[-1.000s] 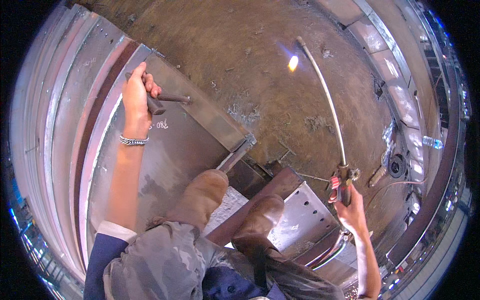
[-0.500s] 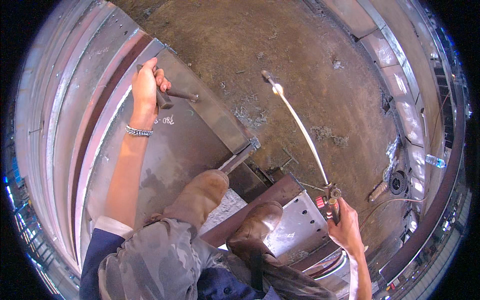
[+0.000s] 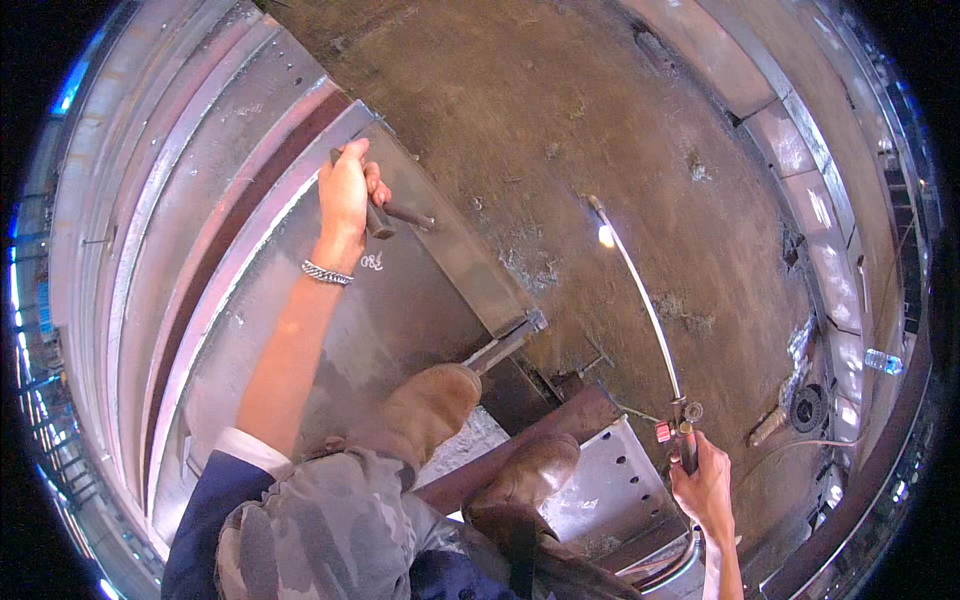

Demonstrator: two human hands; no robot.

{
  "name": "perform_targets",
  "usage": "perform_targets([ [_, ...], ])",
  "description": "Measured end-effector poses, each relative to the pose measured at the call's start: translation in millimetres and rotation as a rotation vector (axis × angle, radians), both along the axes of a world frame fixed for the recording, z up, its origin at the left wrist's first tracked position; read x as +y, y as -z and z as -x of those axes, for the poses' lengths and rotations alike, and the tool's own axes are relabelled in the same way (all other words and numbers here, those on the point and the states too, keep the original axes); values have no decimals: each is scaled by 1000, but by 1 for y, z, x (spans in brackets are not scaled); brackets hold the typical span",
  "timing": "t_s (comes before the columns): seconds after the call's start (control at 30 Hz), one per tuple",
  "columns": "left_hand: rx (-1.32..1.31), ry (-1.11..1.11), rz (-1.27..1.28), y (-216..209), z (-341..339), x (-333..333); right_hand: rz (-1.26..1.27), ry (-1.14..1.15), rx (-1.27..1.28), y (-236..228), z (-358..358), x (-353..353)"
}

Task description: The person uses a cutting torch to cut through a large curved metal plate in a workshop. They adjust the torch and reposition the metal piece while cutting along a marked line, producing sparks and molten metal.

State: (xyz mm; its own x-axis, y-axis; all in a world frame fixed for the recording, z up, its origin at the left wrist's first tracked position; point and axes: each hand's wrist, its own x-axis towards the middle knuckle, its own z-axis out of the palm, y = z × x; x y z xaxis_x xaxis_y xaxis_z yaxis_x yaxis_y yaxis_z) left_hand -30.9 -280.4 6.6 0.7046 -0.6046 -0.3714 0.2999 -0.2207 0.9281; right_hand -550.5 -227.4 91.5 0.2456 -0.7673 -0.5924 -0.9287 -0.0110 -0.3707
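Note:
My left hand (image 3: pixel 346 200) is closed around a dark metal tool (image 3: pixel 410 215), shaped like a hammer, with a thick block in the fist and a round bar pointing right. It is over the flange side of a steel beam (image 3: pixel 340 310) with chalk marks; contact cannot be made out. My right hand (image 3: pixel 704 482) grips the handle of a gas cutting torch (image 3: pixel 655 320), whose long pale tube reaches forward over the brown ground. A white glow (image 3: pixel 606 236) shows beside the torch's tip. Hoses (image 3: pixel 675 565) run below the right hand.
More long steel beams (image 3: pixel 190 200) lie side by side at the left. My boots (image 3: pixel 430 405) rest on steel, near a drilled plate (image 3: pixel 610 480). Steel pieces (image 3: pixel 790 150) curve along the right, with a water bottle (image 3: pixel 882 361) and a dark round coil (image 3: pixel 807 407) nearby.
The whole view has shifted, so most things sit lower and further right. The torch tip has swung slightly right and nearer. Both hands keep their grips.

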Motion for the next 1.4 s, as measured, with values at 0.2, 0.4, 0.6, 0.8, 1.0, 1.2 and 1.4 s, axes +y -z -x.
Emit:
perform_targets([
  [0.2,-5,-8,9,-1,1,0,-18,2,-3,2,-6,-6],
  [0.4,5,3,13,-2,2,1,-45,-21,-28,5,-7,-9],
  [0.6,25,-7,11,0,0,1,-60,-12,-59,6,-7,-8],
  [0.8,43,10,21,5,-5,1,-80,25,-81,8,-7,-6],
  [1.0,-123,-2,22,8,-2,2,-111,24,-175,15,-13,-9],
  [1.2,-130,-36,22,13,-2,2,-49,-55,-290,26,-55,-60],
  [1.4,-233,-52,-126,9,1,1,150,-179,-477,38,-130,-138],
])
